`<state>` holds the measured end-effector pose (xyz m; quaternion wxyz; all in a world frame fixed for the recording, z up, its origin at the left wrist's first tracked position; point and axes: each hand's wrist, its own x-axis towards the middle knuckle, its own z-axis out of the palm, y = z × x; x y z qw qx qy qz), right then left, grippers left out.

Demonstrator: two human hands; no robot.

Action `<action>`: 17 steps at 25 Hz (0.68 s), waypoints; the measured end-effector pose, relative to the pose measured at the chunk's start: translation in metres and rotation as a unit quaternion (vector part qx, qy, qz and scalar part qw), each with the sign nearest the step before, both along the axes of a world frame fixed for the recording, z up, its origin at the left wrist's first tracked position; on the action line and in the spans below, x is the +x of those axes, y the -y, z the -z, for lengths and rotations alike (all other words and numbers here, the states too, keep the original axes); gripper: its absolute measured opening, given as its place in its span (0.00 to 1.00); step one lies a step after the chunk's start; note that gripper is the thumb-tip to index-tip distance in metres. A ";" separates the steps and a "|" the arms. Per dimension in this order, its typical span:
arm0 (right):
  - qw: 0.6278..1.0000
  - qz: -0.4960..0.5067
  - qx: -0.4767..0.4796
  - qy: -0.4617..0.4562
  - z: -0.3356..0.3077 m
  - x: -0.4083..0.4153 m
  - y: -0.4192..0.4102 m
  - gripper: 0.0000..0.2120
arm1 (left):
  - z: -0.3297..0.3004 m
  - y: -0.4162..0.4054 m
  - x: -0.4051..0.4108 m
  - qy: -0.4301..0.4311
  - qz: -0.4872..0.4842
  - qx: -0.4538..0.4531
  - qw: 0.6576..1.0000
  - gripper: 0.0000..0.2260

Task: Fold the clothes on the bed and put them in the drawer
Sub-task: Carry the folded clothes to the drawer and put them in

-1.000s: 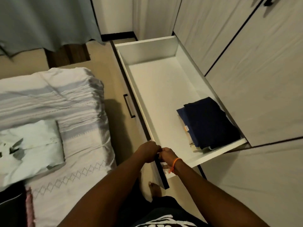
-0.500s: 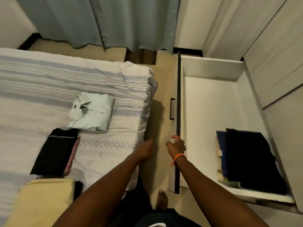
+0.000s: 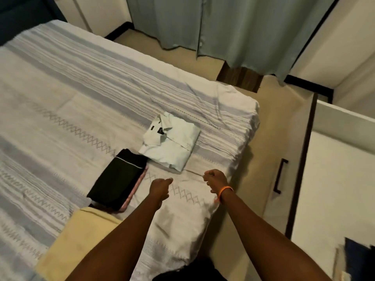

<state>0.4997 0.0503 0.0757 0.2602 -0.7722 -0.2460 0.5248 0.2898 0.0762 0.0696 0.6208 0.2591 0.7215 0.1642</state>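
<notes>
**A:** Head view, the only one. Where are my hands?

**B:** Both out over the near corner of the bed (image 3: 101, 92). My left hand (image 3: 160, 187) has its fingers curled in loosely and nothing in them. My right hand (image 3: 215, 179), with the orange band (image 3: 225, 189) at the wrist, is curled too; a thin pale line by its knuckles could be a crease in the cover, I can't tell. I'd call it empty.

**A:** Clothes?

**B:** Three folded items on the bed. The pale shirt (image 3: 172, 145) sits just beyond my hands, collar up. The black garment (image 3: 117, 179) lies to its left on something pink (image 3: 133, 192), touching the shirt's corner. The yellow piece (image 3: 81, 240) is nearest me, partly under my left forearm. They're lined along the bed edge closest to the drawer, probably staged for short carries.

**A:** Drawer?

**B:** The drawer (image 3: 334, 179) is pulled out on the right, white inside. A dark blue folded stack (image 3: 359, 260) is already in its near corner. I'd say the shirt goes next.

**A:** Room?

**B:** Striped grey-white bedcover, beige floor (image 3: 274, 128) between bed and drawer, grey-green curtain (image 3: 243, 27) behind, wardrobe panels at right.
</notes>
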 end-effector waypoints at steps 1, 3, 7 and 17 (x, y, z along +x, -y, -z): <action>1.000 -0.016 0.000 0.013 0.005 -0.003 -0.020 0.05 | 0.010 -0.017 -0.005 0.008 -0.030 -0.014 0.999 0.10; 0.999 -0.033 0.002 0.036 0.018 -0.007 -0.060 0.04 | 0.028 -0.047 -0.008 0.026 -0.078 -0.033 0.996 0.09; 0.989 -0.109 0.006 0.100 0.049 -0.008 -0.156 0.14 | 0.063 -0.111 -0.003 0.051 -0.158 -0.063 0.984 0.13; 0.894 -0.388 -0.025 0.224 0.177 0.004 -0.366 0.47 | 0.243 -0.185 -0.002 0.043 -0.339 -0.099 0.934 0.39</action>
